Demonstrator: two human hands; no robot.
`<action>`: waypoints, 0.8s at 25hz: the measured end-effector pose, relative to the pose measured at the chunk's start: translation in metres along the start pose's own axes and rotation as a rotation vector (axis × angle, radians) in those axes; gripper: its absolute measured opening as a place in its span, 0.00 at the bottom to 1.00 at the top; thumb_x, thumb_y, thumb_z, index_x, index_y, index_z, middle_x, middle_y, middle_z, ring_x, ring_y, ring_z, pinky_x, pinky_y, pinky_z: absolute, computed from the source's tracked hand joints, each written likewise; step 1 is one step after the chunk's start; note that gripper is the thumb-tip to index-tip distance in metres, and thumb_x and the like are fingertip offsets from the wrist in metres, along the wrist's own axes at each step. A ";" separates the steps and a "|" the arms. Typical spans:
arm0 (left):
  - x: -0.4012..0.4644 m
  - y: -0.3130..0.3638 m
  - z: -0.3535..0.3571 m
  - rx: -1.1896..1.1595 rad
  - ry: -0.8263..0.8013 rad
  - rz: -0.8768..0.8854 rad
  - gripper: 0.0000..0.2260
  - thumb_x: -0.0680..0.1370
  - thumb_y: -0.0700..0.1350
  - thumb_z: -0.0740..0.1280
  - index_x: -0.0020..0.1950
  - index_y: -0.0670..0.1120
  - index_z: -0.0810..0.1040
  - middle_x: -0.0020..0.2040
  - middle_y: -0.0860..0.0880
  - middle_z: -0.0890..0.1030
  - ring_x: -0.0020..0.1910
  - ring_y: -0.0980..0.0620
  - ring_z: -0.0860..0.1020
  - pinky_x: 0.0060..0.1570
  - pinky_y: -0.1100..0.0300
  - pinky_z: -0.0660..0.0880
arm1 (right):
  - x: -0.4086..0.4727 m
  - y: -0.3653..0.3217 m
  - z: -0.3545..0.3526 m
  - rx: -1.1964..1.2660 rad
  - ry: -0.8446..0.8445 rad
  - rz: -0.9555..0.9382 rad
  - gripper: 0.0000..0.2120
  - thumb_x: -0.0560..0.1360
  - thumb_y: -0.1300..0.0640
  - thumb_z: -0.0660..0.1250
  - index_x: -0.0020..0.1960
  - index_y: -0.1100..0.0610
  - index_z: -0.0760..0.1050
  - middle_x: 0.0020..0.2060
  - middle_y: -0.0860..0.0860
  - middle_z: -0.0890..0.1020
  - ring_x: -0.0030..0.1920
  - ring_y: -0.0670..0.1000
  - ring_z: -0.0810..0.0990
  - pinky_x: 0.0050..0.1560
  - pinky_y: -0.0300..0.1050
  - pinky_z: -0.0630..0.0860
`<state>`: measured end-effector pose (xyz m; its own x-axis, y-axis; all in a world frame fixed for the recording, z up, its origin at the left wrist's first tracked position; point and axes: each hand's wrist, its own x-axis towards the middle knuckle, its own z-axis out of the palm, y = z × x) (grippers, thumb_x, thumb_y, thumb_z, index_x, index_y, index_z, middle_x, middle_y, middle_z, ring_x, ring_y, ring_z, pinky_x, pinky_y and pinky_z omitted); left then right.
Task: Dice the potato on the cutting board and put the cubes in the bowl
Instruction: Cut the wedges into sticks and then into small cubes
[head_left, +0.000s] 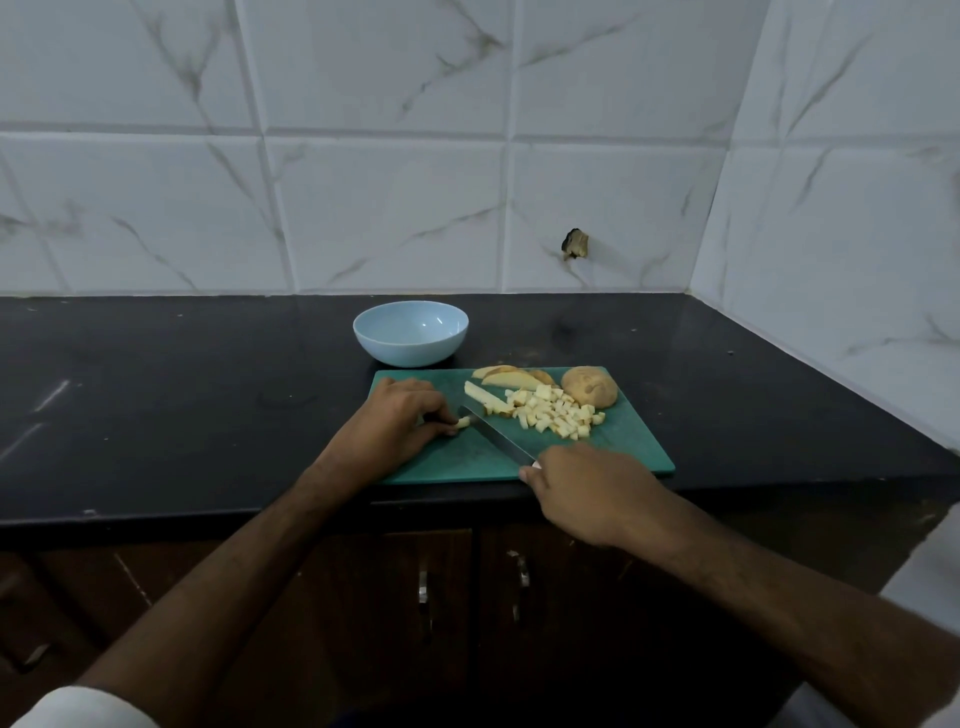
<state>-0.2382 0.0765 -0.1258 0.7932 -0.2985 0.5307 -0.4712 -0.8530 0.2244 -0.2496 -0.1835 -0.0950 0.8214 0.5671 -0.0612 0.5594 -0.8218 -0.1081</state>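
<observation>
White marble-veined wall tiles (363, 208) back a black countertop (156, 395), on which a green cutting board (623, 447) lies near the front edge. On the board's far right corner sits an uncut potato portion (589, 393) with skin on; beside it lie several slices (506, 378), a pale potato strip (485, 399), and a loose heap of potato cubes (558, 414). The left hand (392, 421), fingers curled, pinches a small potato piece (463, 422) against the board. The right hand (587, 491) grips the handle of a knife (493, 434), the blade angled toward the pinched piece; whether the edge touches it is hard to tell. A light blue bowl (410, 332) stands just behind the board, apparently holding nothing. Dark cabinet doors (467, 597) appear below the counter.
</observation>
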 end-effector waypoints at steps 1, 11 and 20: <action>0.000 0.000 0.000 -0.006 -0.007 -0.002 0.02 0.74 0.44 0.76 0.45 0.49 0.85 0.41 0.57 0.82 0.44 0.60 0.78 0.47 0.61 0.76 | -0.001 0.000 -0.003 -0.033 0.011 0.000 0.18 0.86 0.42 0.51 0.44 0.50 0.69 0.39 0.48 0.76 0.38 0.47 0.75 0.39 0.45 0.70; -0.003 0.003 -0.001 0.030 0.037 -0.044 0.04 0.72 0.45 0.78 0.42 0.50 0.84 0.40 0.58 0.83 0.44 0.60 0.78 0.51 0.72 0.64 | 0.001 0.003 -0.025 -0.040 0.117 0.032 0.20 0.85 0.41 0.50 0.42 0.50 0.68 0.39 0.48 0.76 0.38 0.47 0.74 0.42 0.49 0.70; -0.003 -0.001 0.001 0.067 0.030 -0.075 0.04 0.73 0.52 0.76 0.42 0.55 0.82 0.40 0.61 0.81 0.44 0.62 0.77 0.52 0.57 0.69 | -0.002 -0.004 -0.002 -0.017 0.010 -0.010 0.18 0.86 0.42 0.51 0.44 0.51 0.69 0.39 0.49 0.76 0.38 0.47 0.76 0.40 0.47 0.72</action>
<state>-0.2397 0.0782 -0.1289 0.8129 -0.2203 0.5390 -0.3831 -0.8995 0.2100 -0.2529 -0.1816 -0.0927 0.8168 0.5747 -0.0501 0.5692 -0.8170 -0.0922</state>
